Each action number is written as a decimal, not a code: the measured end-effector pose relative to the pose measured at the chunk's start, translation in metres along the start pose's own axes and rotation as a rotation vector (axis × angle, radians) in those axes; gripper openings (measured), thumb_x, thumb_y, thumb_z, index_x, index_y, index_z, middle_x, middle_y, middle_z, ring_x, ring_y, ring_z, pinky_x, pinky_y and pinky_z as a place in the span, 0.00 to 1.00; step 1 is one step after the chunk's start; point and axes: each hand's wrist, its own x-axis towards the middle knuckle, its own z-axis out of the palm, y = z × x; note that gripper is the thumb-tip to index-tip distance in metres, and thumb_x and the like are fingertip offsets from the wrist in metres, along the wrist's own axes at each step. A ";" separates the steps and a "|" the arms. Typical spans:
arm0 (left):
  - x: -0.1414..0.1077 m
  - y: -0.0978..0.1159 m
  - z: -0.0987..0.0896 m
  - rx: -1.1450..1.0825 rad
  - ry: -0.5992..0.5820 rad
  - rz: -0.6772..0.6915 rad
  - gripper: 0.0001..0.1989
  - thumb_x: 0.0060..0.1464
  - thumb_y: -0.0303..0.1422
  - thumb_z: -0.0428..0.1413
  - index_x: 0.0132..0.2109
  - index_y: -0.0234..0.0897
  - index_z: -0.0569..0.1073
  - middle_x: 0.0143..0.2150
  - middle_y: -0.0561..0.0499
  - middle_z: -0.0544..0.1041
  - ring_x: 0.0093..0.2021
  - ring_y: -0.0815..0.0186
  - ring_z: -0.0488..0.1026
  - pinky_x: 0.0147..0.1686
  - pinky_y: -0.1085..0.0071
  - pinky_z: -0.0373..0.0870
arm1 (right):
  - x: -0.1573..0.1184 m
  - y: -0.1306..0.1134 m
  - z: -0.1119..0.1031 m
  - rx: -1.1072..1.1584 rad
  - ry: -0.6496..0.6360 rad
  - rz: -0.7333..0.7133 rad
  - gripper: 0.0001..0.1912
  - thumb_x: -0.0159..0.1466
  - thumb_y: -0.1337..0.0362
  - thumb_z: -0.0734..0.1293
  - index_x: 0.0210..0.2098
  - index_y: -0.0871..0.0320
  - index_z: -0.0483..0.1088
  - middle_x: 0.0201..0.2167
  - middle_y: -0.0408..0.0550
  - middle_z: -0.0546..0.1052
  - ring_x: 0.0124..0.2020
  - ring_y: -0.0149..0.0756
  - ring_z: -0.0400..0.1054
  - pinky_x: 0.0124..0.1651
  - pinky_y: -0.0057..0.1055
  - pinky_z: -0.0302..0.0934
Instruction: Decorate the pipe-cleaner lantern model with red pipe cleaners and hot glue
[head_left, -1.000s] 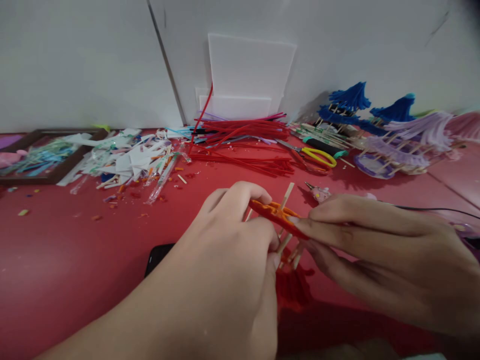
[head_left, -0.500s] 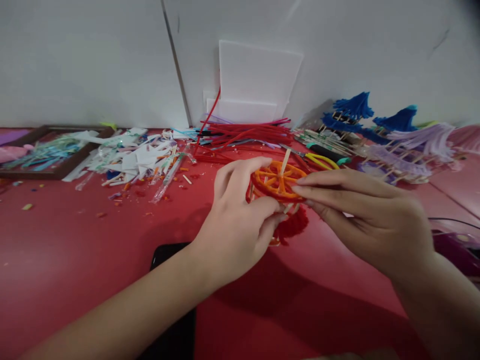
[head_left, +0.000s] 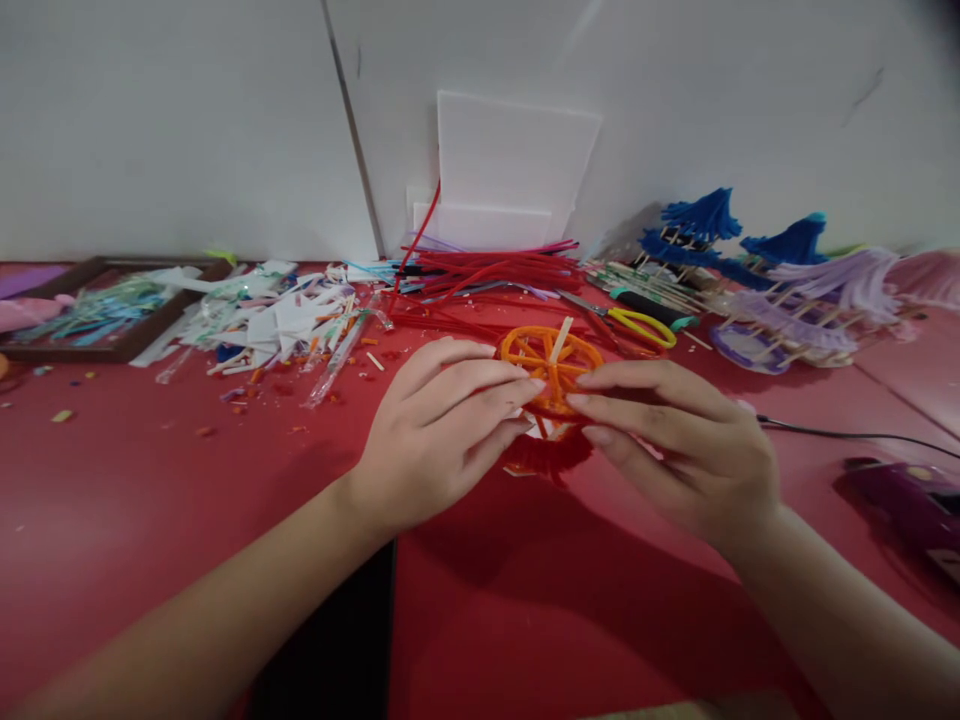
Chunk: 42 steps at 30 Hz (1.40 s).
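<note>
An orange spoked wheel (head_left: 550, 360), bent from pipe cleaners, has a short wooden stick (head_left: 561, 340) standing up through its hub. My left hand (head_left: 450, 425) grips the wheel's left and near side, fingers bent round the rim. On the opposite side, my right hand (head_left: 675, 430) pinches the right rim between fingertips and thumb. Beneath the wheel shows a red fuzzy part (head_left: 551, 455) of the same model, with pale pieces between; my fingers hide much of it.
Red pipe cleaners (head_left: 487, 270) lie along the wall, near yellow-handled scissors (head_left: 641, 327). Scraps (head_left: 292, 320) and a dark frame (head_left: 135, 335) are left. Blue and lilac models (head_left: 832, 290) stand right, behind a purple device (head_left: 907, 510). A black flat object (head_left: 330, 650) lies under my left forearm.
The model has come down and slightly left, its wheel now seen more from above. My right hand has moved left and down, and my left hand has shifted left along the rim.
</note>
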 end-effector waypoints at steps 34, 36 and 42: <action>0.002 -0.013 0.019 0.007 0.250 0.127 0.08 0.51 0.28 0.62 0.40 0.42 0.77 0.40 0.51 0.81 0.45 0.63 0.73 0.47 0.61 0.72 | 0.003 -0.002 0.012 -0.033 0.101 0.032 0.11 0.61 0.72 0.66 0.40 0.54 0.75 0.40 0.50 0.76 0.42 0.35 0.72 0.44 0.36 0.69; 0.002 -0.013 0.019 0.010 0.247 0.122 0.08 0.51 0.28 0.61 0.40 0.42 0.77 0.40 0.51 0.81 0.45 0.63 0.73 0.47 0.60 0.72 | 0.002 -0.002 0.013 -0.030 0.103 0.036 0.11 0.61 0.72 0.65 0.41 0.53 0.75 0.40 0.49 0.76 0.43 0.35 0.71 0.44 0.36 0.68; 0.002 -0.012 0.017 0.011 0.237 0.141 0.09 0.50 0.31 0.63 0.40 0.39 0.76 0.41 0.49 0.81 0.45 0.62 0.73 0.48 0.59 0.72 | -0.001 -0.002 0.010 -0.002 0.068 0.035 0.13 0.63 0.72 0.64 0.45 0.56 0.73 0.44 0.52 0.75 0.46 0.35 0.70 0.47 0.35 0.67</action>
